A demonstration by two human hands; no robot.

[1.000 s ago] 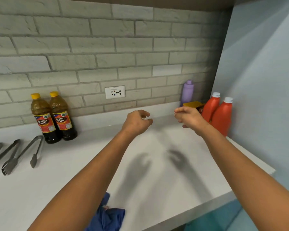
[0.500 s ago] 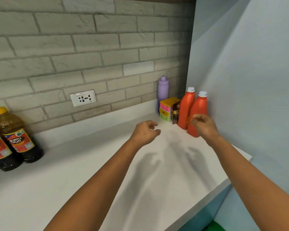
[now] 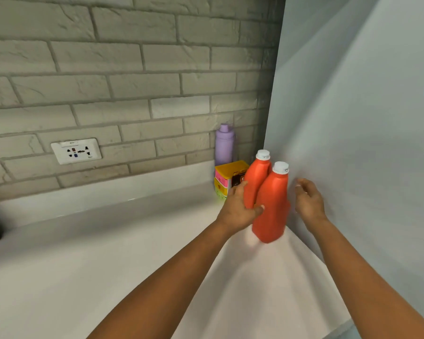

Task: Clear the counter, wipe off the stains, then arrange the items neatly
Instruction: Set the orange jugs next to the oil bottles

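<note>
white counter [image 3: 108,253]; two orange bottles [image 3: 271,206], purple bottle [image 3: 223,145], stacked boxes [image 3: 227,178] in its right corner.

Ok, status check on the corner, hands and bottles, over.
Left hand grips the orange bottles. Right hand open beside them, touching nothing. Blue wall tight on right.

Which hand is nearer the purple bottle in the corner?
Left. The left hand rests on the orange bottles just below the purple bottle; the right hand hovers beyond them, by the wall.
</note>
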